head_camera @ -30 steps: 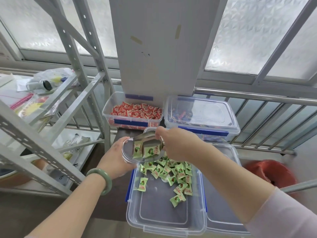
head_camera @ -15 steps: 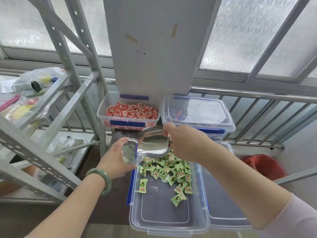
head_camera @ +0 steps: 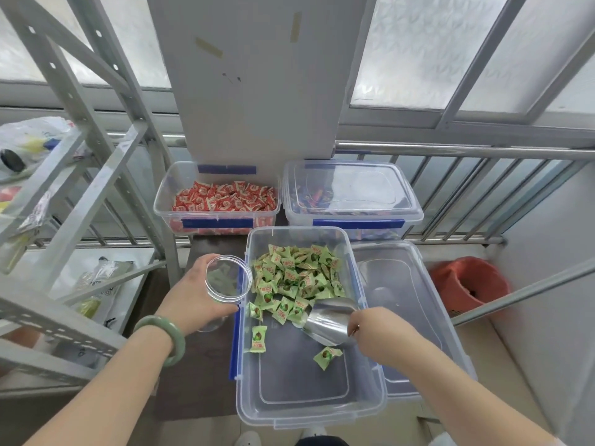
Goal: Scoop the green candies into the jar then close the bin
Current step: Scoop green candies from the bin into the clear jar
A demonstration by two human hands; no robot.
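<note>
A clear plastic bin [head_camera: 306, 410] stands open in front of me, with green wrapped candies [head_camera: 296, 275] heaped in its far half and a few loose ones nearer. My left hand [head_camera: 196, 297] grips a clear round jar [head_camera: 228, 280] just left of the bin's rim; some green candies show inside it. My right hand [head_camera: 376, 333] holds a metal scoop [head_camera: 328, 320] down inside the bin, its mouth against the near edge of the candy heap. The bin's clear lid [head_camera: 405, 313] lies to the right of the bin.
Behind are an open bin of red candies [head_camera: 222, 201] and a lidded bin of mixed candies [head_camera: 351, 197]. A grey metal rack [head_camera: 80, 175] stands at the left, a railing [head_camera: 467, 152] at the back, and a red bucket [head_camera: 467, 284] at the right.
My right hand has lowered the scoop from over the jar down into the bin, against the candy heap. The jar has moved slightly left and down, its mouth now uncovered.
</note>
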